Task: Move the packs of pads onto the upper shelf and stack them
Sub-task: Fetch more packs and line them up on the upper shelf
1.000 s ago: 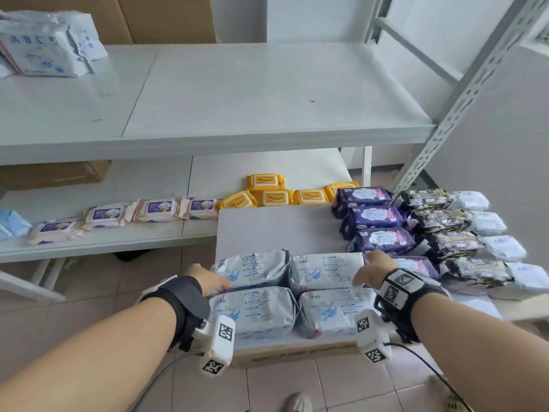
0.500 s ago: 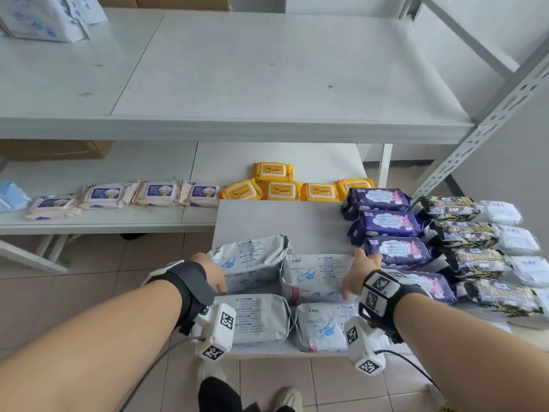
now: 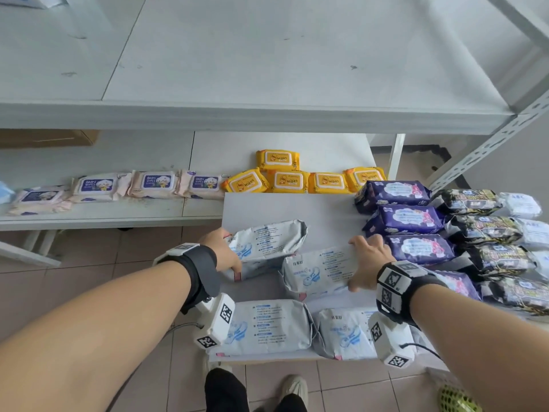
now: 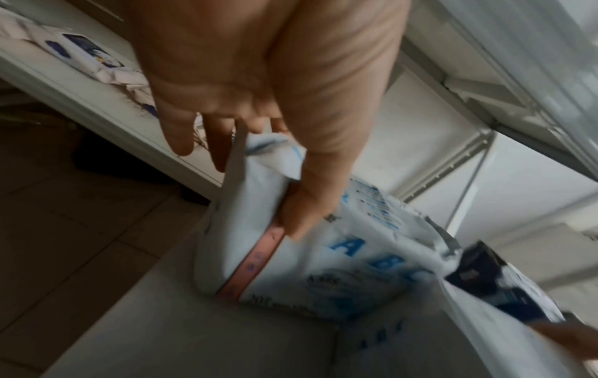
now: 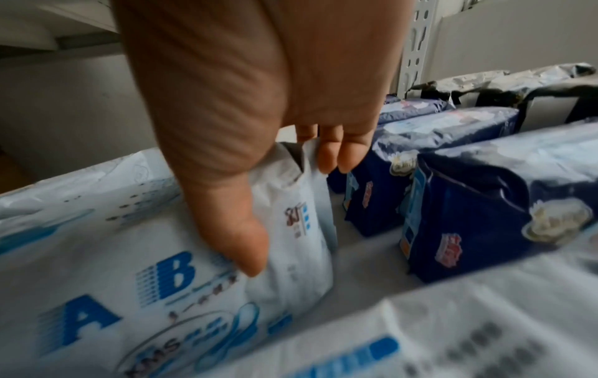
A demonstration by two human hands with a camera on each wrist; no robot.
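Note:
Two white-and-blue packs of pads are lifted off the low white table point(image 3: 297, 209). My left hand point(image 3: 222, 251) grips the left pack point(image 3: 267, 242) by its left end, thumb on its face point(image 4: 304, 204), tilted up. My right hand point(image 3: 368, 263) grips the right pack point(image 3: 320, 270) by its right end, thumb on the front and fingers behind it point(image 5: 258, 225). Two more packs of the same kind point(image 3: 267, 325) point(image 3: 344, 334) lie flat at the table's near edge. The upper shelf point(image 3: 267, 55) stretches wide and bare above.
Dark blue packs point(image 3: 404, 218) and black patterned packs point(image 3: 481, 227) line the table's right side, close to my right hand. Yellow wipes point(image 3: 285, 179) and pink baby wipes point(image 3: 151, 182) sit on the lower shelf. A perforated shelf post point(image 3: 487, 144) stands at right.
Both hands have closed on the two far packs and raised them off the table, tilting them. The view has moved closer to the shelf.

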